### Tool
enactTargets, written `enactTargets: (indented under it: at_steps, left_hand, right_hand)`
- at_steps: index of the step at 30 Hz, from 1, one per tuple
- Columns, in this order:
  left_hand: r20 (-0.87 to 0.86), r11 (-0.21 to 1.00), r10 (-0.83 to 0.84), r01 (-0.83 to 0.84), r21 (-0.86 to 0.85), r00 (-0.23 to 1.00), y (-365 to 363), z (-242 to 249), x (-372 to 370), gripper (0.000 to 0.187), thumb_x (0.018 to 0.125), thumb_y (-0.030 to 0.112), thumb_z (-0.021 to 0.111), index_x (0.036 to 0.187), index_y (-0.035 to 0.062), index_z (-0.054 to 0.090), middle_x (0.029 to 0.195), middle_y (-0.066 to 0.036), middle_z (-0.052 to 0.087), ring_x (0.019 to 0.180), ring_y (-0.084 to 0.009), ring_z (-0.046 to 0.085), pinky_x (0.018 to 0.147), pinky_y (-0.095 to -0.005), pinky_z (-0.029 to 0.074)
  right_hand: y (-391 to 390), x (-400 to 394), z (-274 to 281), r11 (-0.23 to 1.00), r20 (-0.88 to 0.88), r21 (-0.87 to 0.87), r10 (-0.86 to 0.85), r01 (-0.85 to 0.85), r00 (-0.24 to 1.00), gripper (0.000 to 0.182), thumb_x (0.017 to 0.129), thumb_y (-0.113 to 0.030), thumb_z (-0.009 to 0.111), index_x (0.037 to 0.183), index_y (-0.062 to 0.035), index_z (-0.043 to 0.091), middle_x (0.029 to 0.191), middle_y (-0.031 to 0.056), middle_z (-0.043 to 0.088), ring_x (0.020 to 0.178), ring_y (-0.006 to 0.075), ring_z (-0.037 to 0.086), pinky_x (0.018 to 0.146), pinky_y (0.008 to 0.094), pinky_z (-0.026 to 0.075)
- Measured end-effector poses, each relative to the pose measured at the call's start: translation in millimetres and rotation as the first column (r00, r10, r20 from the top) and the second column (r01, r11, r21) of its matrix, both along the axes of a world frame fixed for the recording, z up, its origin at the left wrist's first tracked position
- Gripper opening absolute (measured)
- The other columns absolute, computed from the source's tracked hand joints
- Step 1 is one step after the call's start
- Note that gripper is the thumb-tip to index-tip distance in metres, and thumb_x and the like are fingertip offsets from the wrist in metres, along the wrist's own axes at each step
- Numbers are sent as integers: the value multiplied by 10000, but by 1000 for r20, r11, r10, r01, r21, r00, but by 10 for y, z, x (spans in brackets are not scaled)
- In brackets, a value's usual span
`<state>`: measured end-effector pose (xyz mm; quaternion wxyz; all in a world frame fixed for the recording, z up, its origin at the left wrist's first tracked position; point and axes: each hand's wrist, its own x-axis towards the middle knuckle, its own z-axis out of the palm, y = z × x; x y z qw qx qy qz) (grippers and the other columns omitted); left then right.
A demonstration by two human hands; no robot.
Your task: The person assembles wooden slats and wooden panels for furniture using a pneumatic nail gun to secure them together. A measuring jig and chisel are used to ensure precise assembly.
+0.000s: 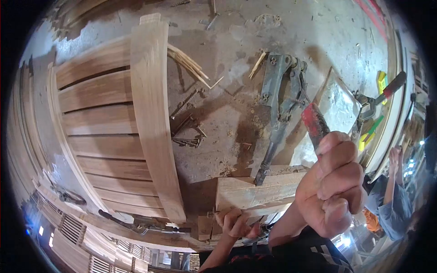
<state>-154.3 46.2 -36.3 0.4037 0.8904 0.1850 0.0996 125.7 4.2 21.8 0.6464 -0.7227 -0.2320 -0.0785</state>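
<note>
My right hand [334, 184] is closed around the red, worn handle of a toggle clamp [278, 86], at the right of the bench. The clamp's metal body is mounted on the bench top, and its rod reaches down to a wooden board [243, 193], where the tip touches the far edge. At the bottom middle, my left hand [234, 223] has its fingers curled against the near edge of that board, close to its left end. A small wooden block [205, 227] sits just left of those fingers. What lies under the left fingertips is hidden.
A slatted wooden panel [107, 123] lies at the left. Loose screws [189, 136] and wood splinters [189, 63] are scattered beside it. A second clamp [371, 104] with a red-and-black handle stands at the right, near yellow-green items [381, 82]. Another person [391, 200] is at the far right.
</note>
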Motion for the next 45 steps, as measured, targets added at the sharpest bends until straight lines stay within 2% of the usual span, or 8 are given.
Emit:
enactTargets:
  at_steps: [6,8,21,27,32,36,40,45]
  left_hand:
    - [-5,999,-30,30,20,1000,41,-3,53,361,740,508,669,877,174,657,843,-38,531,792,-257,514,732,-409,398]
    - [4,999,-39,39,9,999,36,-12,1,360,738,507,672,880,177,655,847,-37,532,793,-257,513,734,-413,399]
    - [13,986,-99,97,134,995,-37,-118,-257,283,698,397,686,849,167,623,875,-50,543,771,-262,518,743,-447,395]
    - [42,994,-76,72,82,996,39,7,176,259,681,351,664,764,110,620,870,-93,545,852,-304,517,788,-442,376]
    - [131,987,-53,32,156,990,-9,-41,221,235,736,324,639,764,94,604,921,-111,564,926,-356,513,801,-479,400]
    - [137,992,-65,80,-102,988,96,268,192,177,826,224,594,763,59,596,931,-108,567,949,-370,516,869,-496,397]
    - [12,954,13,-16,301,1000,-2,566,0,399,899,231,543,1258,60,581,1374,-169,499,1304,-389,425,1067,-533,324]
    - [-108,844,-41,93,528,993,-137,259,-95,574,952,284,466,1488,95,393,1596,-154,264,1470,-369,234,1171,-534,213]
  right_hand:
    - [23,-64,-124,990,50,106,-94,88,994,228,719,-193,612,629,-145,408,652,-3,494,545,186,381,677,445,388]
    - [-2,-76,-74,1000,31,-1,-31,31,999,158,844,-191,468,694,-164,430,656,-26,462,611,165,388,747,447,367]
    - [-94,-406,-493,997,125,-78,-10,20,992,164,847,-88,611,769,-83,467,728,49,574,690,220,558,757,445,485]
    - [-651,-861,976,937,-193,-229,-309,263,931,77,771,12,644,711,21,596,736,114,647,698,262,628,693,359,520]
    - [-1700,-1695,1969,735,-173,-506,-599,451,782,226,882,-65,614,683,11,538,651,66,584,601,125,506,565,291,385]
    - [-2156,-2349,2268,660,-120,-509,-690,553,714,269,928,-85,605,677,-14,542,621,-8,517,607,47,428,553,240,329]
    - [-2231,-2727,2413,692,-145,-446,-681,567,717,272,889,-78,655,660,2,531,581,43,525,561,101,463,550,281,364]
    - [-2045,-2731,2170,770,-210,-520,-536,370,818,225,857,-93,690,707,32,579,607,121,558,586,173,566,570,311,422]
